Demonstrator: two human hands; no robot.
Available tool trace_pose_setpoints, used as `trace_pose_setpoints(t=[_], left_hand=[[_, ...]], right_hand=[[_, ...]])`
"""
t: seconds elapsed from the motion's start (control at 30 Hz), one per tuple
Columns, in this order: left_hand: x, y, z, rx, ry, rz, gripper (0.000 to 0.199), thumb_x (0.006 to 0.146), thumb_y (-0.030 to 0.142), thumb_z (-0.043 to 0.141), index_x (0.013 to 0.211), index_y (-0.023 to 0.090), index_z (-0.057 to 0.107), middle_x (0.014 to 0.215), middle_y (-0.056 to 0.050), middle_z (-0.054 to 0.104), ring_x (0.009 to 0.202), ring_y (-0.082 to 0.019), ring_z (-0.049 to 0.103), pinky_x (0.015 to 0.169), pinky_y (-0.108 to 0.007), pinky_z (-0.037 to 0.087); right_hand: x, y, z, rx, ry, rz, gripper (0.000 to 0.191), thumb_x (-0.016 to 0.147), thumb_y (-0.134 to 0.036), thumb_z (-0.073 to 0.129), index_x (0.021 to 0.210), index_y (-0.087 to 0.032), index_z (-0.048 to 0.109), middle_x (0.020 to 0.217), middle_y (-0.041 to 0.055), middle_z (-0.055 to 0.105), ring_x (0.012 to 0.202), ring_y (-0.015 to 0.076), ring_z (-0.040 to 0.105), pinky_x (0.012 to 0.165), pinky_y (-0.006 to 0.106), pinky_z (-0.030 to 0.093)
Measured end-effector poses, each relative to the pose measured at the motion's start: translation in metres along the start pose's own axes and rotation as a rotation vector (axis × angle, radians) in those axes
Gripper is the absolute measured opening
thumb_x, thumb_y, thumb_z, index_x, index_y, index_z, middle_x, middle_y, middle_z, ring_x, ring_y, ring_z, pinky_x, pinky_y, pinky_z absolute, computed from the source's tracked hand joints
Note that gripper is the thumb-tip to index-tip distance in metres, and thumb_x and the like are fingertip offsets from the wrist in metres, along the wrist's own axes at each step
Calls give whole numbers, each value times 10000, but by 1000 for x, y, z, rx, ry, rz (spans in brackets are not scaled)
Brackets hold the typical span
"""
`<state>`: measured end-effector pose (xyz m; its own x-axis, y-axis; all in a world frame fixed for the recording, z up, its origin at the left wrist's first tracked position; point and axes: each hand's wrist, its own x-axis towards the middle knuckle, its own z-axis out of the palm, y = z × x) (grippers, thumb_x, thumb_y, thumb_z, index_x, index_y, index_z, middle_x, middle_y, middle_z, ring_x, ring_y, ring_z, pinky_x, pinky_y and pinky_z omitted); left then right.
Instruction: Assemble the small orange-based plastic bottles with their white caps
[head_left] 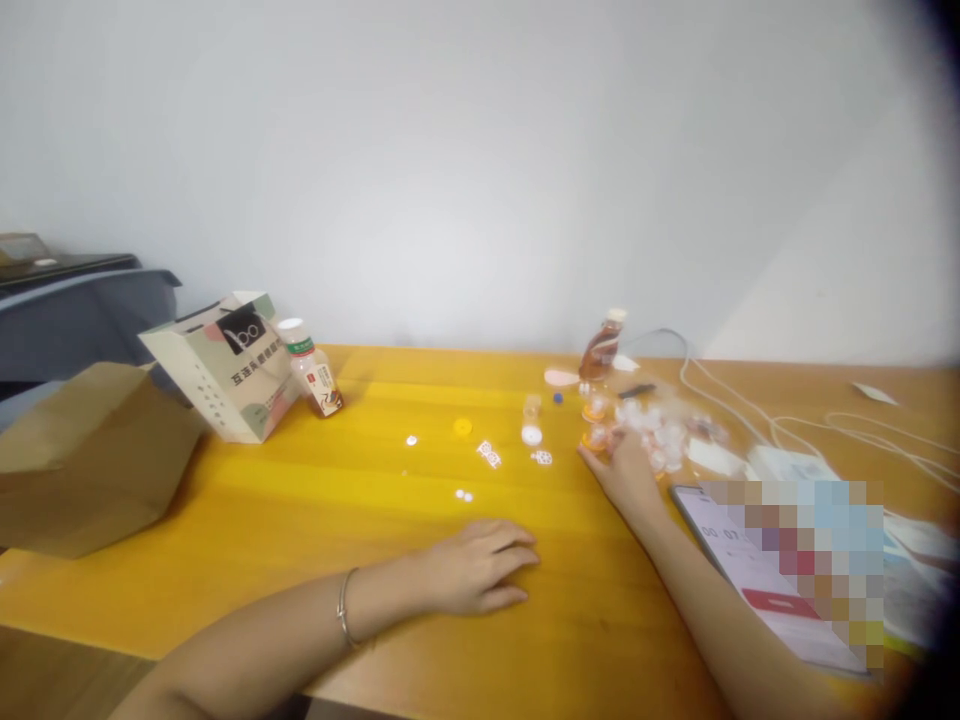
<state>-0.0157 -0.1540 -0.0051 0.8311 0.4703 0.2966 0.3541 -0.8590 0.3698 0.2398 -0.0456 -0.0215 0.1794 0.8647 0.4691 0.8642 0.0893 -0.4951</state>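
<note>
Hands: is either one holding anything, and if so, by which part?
The left hand lies flat on the table, holding nothing. The right hand reaches into the pile of small clear cups; whether its fingers grip one cannot be told.

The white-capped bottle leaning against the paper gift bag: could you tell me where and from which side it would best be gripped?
Probably around the bottle body just under its white cap, coming from the right and front. It tilts left against the gift bag, which blocks that side, while the table to its right lies open. The left hand rests flat nearby; the right hand is at the small cups.
</note>
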Motion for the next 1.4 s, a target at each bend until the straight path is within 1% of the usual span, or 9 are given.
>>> trace_pose_setpoints(t=[0.17, 0.3, 0.37, 0.57, 0.77, 0.93, 1.03, 1.23, 1.4], left_hand=[[0, -22, -31, 165, 93, -130, 298, 845, 301, 397, 1116, 195, 455, 1109, -81, 511, 1035, -199, 455, 910, -345, 338], [-17, -70, -63, 342, 242, -544, 259, 836, 193, 372, 1062, 156, 494, 1038, -105, 516, 984, -203, 465, 870, -326, 359], [-27, -92, -71, 391, 214, -745, 256, 825, 172, 381, 1049, 151, 503, 1052, -111, 502, 984, -205, 462, 868, -316, 356], [-41, -117, -73, 375, 155, -847, 191, 816, 170, 396, 832, 133, 582, 842, -101, 573, 804, -193, 543, 713, -276, 395], [-28, -86, -73, 362, 125, -777, 218, 835, 254, 391, 816, 148, 580, 820, -81, 575, 790, -184, 549, 687, -265, 385], [-15, -37, -56, 333, -48, -399, 184, 837, 270, 399, 851, 194, 565, 794, -27, 580, 727, -142, 550, 661, -243, 382], [-10, -20, -44, 420, -100, -297, 189, 839, 264, 388, 803, 172, 550, 774, -36, 580, 705, -156, 551, 664, -281, 382], [-8, -22, -34, 470, -120, -281, 171, 825, 238, 395, 781, 157, 538, 764, -45, 586, 696, -162, 557, 653, -283, 391], [-11, -25, -42, 304, -115, -295, 190, 815, 260, 418, 753, 167, 572, 736, -32, 591, 646, -133, 554, 601, -230, 389]], right_hand=[[-14, -22, -6, 146, 23, -23, 380, 713, -440, 502, 926, -179, 326, 885, 150, 533, 731, 265, 555, 597, 369, 441], [-28, -39, -5, 278, -41, -82, 298, 727, -429, 499, 844, -212, 332, 726, 47, 488, 589, 189, 507, 523, 310, 418], [-33, -45, -2, 320, -106, -108, 283, 726, -425, 504, 819, -217, 337, 641, -7, 434, 507, 152, 451, 488, 288, 394], [-42, -49, 5, 478, -321, -160, 215, 763, -403, 468, 825, -211, 393, 620, -26, 434, 512, 131, 450, 494, 261, 383], [-46, -48, 11, 514, -424, -153, 198, 764, -386, 469, 841, -207, 435, 601, -36, 442, 496, 115, 434, 488, 241, 373], [-47, -47, 15, 508, -473, -161, 175, 767, -371, 462, 826, -208, 444, 595, -43, 435, 485, 102, 424, 478, 222, 361], [-47, -48, 15, 511, -487, -173, 162, 770, -364, 458, 818, -210, 442, 598, -43, 438, 493, 102, 430, 483, 219, 363], [-47, -52, 11, 497, -499, -173, 143, 768, -341, 456, 817, -207, 451, 590, -45, 442, 488, 99, 431, 478, 216, 367], [-47, -52, 10, 486, -500, -180, 147, 764, -347, 462, 787, -203, 475, 601, -32, 477, 502, 104, 452, 487, 217, 384]])
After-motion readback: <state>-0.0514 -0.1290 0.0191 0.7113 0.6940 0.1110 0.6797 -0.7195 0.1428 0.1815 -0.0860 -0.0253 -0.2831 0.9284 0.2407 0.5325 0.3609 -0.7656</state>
